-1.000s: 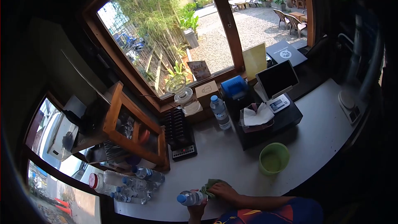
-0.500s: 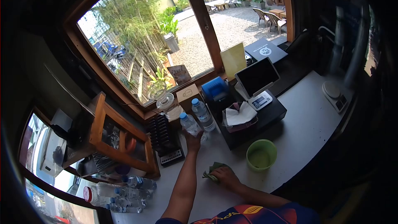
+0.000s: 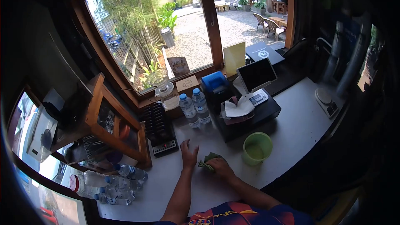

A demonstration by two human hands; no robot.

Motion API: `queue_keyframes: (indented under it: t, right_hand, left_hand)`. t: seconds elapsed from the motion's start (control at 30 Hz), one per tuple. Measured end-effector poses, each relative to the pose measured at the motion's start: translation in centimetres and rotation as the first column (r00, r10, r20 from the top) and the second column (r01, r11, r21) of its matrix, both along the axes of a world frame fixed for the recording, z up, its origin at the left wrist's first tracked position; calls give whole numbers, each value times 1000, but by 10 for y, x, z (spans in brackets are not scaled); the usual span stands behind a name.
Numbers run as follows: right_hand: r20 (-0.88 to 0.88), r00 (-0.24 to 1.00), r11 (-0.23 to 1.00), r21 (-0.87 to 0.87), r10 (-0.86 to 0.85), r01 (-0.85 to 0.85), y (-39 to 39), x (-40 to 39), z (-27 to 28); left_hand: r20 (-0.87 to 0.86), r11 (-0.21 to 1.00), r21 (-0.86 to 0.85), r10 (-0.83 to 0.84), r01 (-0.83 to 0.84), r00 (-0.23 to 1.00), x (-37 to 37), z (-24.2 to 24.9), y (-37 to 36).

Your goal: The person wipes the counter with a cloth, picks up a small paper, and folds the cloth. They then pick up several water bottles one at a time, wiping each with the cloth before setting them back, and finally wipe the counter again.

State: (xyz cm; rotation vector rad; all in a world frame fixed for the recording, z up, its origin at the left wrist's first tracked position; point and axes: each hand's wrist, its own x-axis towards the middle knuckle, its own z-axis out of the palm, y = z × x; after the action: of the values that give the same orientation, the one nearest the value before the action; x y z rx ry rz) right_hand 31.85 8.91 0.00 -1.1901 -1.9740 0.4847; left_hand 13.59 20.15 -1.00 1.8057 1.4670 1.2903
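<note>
My left hand (image 3: 190,154) is over the white counter (image 3: 166,191) with its fingers apart and nothing in it. Just right of it, my right hand (image 3: 221,167) presses on a folded green cloth (image 3: 211,161) lying on the counter. Two upright water bottles with blue caps, one on the left (image 3: 189,110) and one on the right (image 3: 201,106), stand side by side beyond my hands. A green tub (image 3: 257,148) is to the right of the cloth.
A black cash drawer (image 3: 250,121) carries a tablet (image 3: 256,75) and a napkin holder (image 3: 237,109). Left are a black device (image 3: 160,129), a wooden cabinet (image 3: 116,135) and several bottles lying down (image 3: 118,187). A scale (image 3: 326,101) is far right.
My left hand has let go of the left bottle, now standing beside the other, and has drawn back toward me. My right hand stays on the cloth. The view has shifted slightly.
</note>
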Motion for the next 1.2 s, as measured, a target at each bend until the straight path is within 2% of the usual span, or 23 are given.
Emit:
queue_keyframes:
  t: [0.03, 0.07, 0.13, 0.23, 0.27, 0.33, 0.4, 0.47, 0.5, 0.53, 0.6, 0.63, 0.67, 0.73, 0.83, 0.97, 1.07, 1.13, 1.2]
  right_hand:
    - [-5, 1000, 1000, 6, -17, 17, -1, 1, 12]
    - [-9, 1000, 1000, 13, -18, 18, -2, -1, 18]
    - [19, 1000, 999, -45, 17, -17, 1, -1, 6]
    - [-28, 999, 999, 42, -28, 29, 2, -12, 17]
    - [-32, 997, 995, 78, -65, 68, -1, -17, 23]
    - [2, 996, 993, 68, -92, 92, -2, -17, 15]
    - [31, 990, 988, 75, -141, 138, -5, -33, 15]
    - [56, 973, 972, 86, -222, 217, -14, -51, 21]
    - [81, 975, 978, 8, -207, 207, -15, -56, 13]
    - [93, 980, 984, 13, -177, 176, -19, -69, 16]
    - [116, 984, 991, 21, -135, 133, -27, -103, 27]
    - [137, 984, 994, 16, -111, 110, -31, -121, 29]
    - [170, 982, 997, -7, -78, 80, -33, -138, 27]
    - [218, 976, 1000, -10, -14, 16, -41, -175, 30]
    - [219, 971, 995, -70, 91, -78, -59, -225, 29]
    - [198, 940, 960, -68, 278, -270, -91, -251, 36]
    - [-47, 902, 881, -196, 430, -430, -99, -238, 22]
    - [-455, 852, 777, -426, 259, -464, -103, -231, 20]
    - [-716, 697, 571, -591, -46, -570, -117, -220, 53]
  left_hand:
    - [104, 1000, -12, -15, 17, 994, -10, -12, -26]
    - [154, 996, -71, -46, 58, 987, -19, -4, -58]
    - [38, 996, -54, -74, 76, 997, -39, 34, -117]
    - [41, 992, -118, -38, 43, 998, -93, 44, -181]
    - [-26, 998, 15, 54, -54, 998, -112, 38, -199]
    - [-25, 957, 110, 274, -270, 961, -153, 39, -239]
    - [-191, 826, 316, 537, -466, 822, -197, 49, -271]
    - [-117, 612, 465, 759, -640, 640, -249, 41, -289]
    - [-77, 523, 468, 827, -713, 557, -269, 53, -292]
    - [-40, 434, 466, 881, -771, 472, -290, 69, -291]
    - [51, 440, 449, 856, -777, 514, -336, 74, -289]
    - [77, 544, 349, 795, -763, 601, -352, 80, -288]
    - [65, 594, 283, 771, -753, 633, -362, 81, -284]
    - [117, 785, 35, 611, -618, 783, -369, 89, -277]
    - [32, 706, -42, 708, -707, 706, -392, 38, -270]
    - [224, 644, 40, 739, -764, 635, -379, 22, -291]
    - [393, 593, 108, 712, -798, 582, -361, 7, -319]
    - [343, 622, 149, 696, -768, 630, -346, 6, -341]
    - [452, 701, 104, 598, -706, 661, -316, 6, -354]
